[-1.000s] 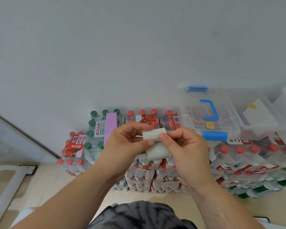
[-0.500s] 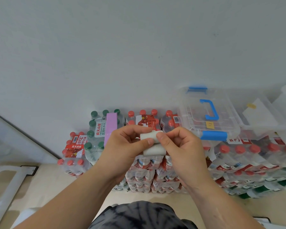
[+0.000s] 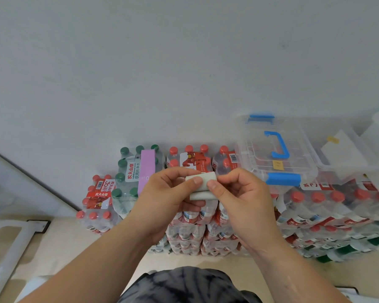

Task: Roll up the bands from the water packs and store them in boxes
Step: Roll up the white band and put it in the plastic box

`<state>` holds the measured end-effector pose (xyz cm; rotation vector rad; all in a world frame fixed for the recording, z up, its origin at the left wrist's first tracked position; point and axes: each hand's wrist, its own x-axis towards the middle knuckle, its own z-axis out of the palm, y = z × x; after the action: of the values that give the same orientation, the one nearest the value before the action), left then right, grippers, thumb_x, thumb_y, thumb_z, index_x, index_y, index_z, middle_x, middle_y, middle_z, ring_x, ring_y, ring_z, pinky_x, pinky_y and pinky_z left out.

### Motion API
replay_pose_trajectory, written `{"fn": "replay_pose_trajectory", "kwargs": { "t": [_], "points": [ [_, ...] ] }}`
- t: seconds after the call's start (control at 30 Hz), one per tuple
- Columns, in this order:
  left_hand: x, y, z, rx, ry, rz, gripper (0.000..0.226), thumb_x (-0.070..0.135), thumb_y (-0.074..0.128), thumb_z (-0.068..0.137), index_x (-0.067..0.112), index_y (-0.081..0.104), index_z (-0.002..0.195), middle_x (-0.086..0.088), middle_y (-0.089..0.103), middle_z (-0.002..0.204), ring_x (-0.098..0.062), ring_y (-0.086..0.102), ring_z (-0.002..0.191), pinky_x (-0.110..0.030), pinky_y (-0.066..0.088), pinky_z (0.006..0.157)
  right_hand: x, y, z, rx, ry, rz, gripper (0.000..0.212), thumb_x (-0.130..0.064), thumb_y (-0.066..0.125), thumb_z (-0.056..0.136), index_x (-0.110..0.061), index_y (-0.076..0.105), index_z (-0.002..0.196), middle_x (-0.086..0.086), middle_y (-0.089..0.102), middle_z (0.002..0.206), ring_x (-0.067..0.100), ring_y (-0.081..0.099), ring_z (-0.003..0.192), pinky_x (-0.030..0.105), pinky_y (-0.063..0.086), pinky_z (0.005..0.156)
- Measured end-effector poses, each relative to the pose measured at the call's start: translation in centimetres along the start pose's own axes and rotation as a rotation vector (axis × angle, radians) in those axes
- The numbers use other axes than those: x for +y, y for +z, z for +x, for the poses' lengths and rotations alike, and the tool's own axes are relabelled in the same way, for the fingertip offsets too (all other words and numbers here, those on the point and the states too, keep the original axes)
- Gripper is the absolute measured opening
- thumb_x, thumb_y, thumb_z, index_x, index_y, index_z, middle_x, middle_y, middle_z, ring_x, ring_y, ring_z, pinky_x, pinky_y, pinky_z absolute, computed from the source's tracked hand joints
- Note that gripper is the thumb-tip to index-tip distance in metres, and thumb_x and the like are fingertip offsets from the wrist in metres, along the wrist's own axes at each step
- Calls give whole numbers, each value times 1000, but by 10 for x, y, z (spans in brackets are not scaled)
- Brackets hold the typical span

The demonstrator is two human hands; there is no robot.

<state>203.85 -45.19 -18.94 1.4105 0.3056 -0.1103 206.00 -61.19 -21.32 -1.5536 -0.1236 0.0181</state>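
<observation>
The left hand (image 3: pixel 166 197) and right hand (image 3: pixel 239 197) meet in the near middle, each pinching the white band (image 3: pixel 204 178) between thumb and curled fingers. The band is mostly wound into a small roll, with a short flat tail below it. The thumbs press from both sides, likely to keep the coil tight so it cannot spring open. It is held in the air above the stacked packs (image 3: pixel 193 228). A clear box (image 3: pixel 256 154) sits closed on the packs at the right, handy for storing the roll. A purple band (image 3: pixel 147 169) lies on the green-capped pack at the left, probably next.
</observation>
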Motion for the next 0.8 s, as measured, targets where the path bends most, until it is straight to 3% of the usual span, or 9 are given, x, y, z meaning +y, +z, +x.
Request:
{"fn": "replay_pose_trajectory", "kwargs": {
  "t": [0.17,0.27,0.4,0.63,0.8],
  "points": [
    [-5,0,2,28,41,-11,21,2,73,83,6,72,104,-22,74,99,-41,72,87,-37,62,71,-6,-3,4,2,96,16,31,-42,70,79,-14,67,92,2,76,84,17,75,79,32,62,72],
    [-6,0,1,22,61,-33,29,5,78,71,5,73,100,-22,74,100,-44,70,95,-40,63,76,-7,-5,6,-58,125,-13,20,-27,75,85,-13,65,94,3,77,83,18,76,78,35,63,70],
    [-7,0,2,-2,78,-38,29,3,79,66,9,73,93,-19,74,101,-43,70,96,-46,62,83,-5,-8,3,-45,37,-4,9,-8,77,84,-13,70,87,-2,76,83,13,74,79,21,59,70],
    [-4,-4,6,-51,29,-86,28,13,74,74,7,74,101,-22,75,96,-35,73,83,-36,62,74,3,-9,2,-73,-81,-18,18,-5,77,82,-21,74,90,-6,76,102,14,73,96,21,57,82],
    [-7,-9,14,-33,67,-103,26,10,75,71,6,74,97,-19,76,97,-33,73,85,-37,62,78,-1,3,9,-39,-11,25,22,-22,79,76,-14,69,95,-2,77,91,15,75,86,21,59,74]
  ]
}}
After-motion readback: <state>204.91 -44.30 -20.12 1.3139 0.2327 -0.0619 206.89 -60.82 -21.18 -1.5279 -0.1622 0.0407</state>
